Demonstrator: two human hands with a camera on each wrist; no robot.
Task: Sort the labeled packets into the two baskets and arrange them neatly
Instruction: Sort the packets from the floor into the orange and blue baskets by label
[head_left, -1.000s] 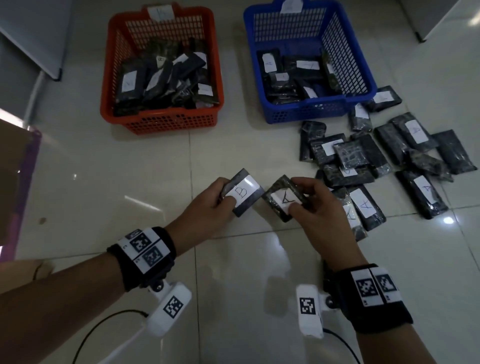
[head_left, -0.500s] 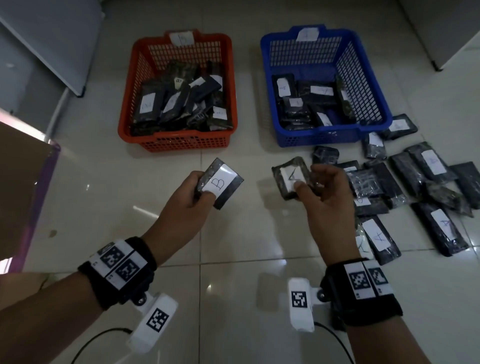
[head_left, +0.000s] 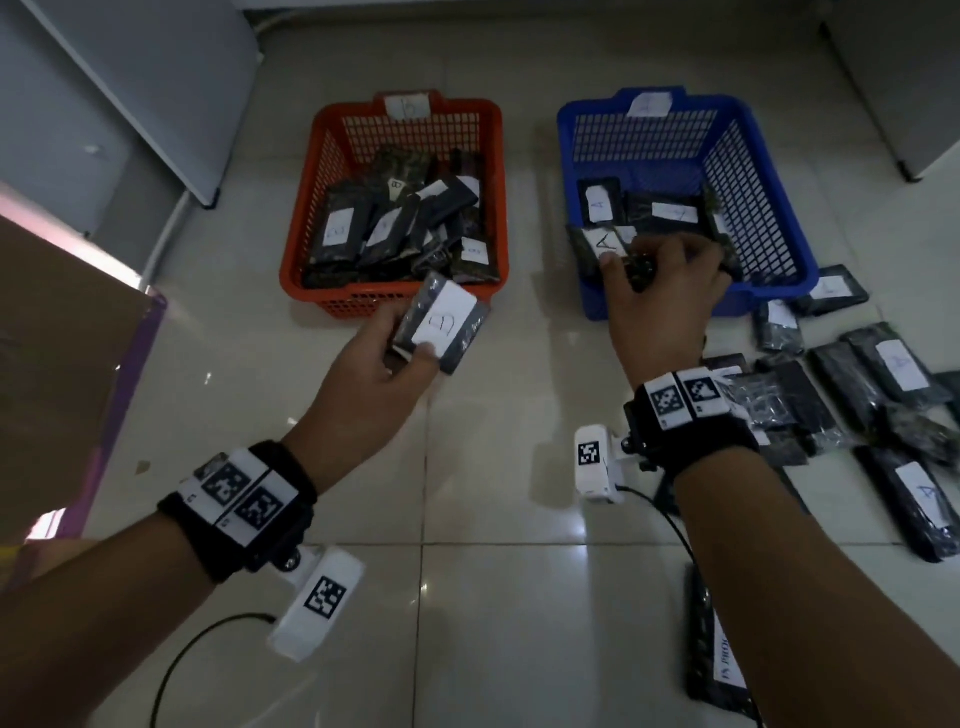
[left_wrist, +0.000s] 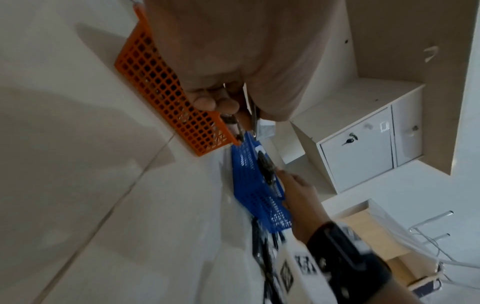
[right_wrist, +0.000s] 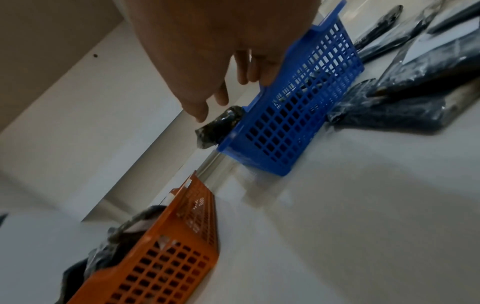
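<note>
My left hand (head_left: 410, 353) pinches a black packet with a white B label (head_left: 447, 325), thumb on top, just in front of the orange basket (head_left: 395, 306), which holds several B packets. In the left wrist view the packet (left_wrist: 254, 119) shows edge-on under the fingers (left_wrist: 207, 102). My right hand (head_left: 623, 265) holds a black packet labelled A (head_left: 595, 241) tilted over the front left corner of the blue basket (head_left: 769, 249), thumb on the label. In the right wrist view that packet (right_wrist: 221, 123) sticks up at the blue basket's rim (right_wrist: 298, 123), at my fingertips (right_wrist: 200, 115).
Several loose black packets (head_left: 857, 395) lie on the tiled floor right of the blue basket. One more dark packet (head_left: 711, 649) lies near my right forearm. A cardboard box (head_left: 57, 364) stands at the left, and white cabinets (head_left: 145, 78) stand behind the baskets.
Both hands have moved forward from the middle of the floor: the left with the B packet up to the orange basket, the right with the A packet over the blue basket's corner.
</note>
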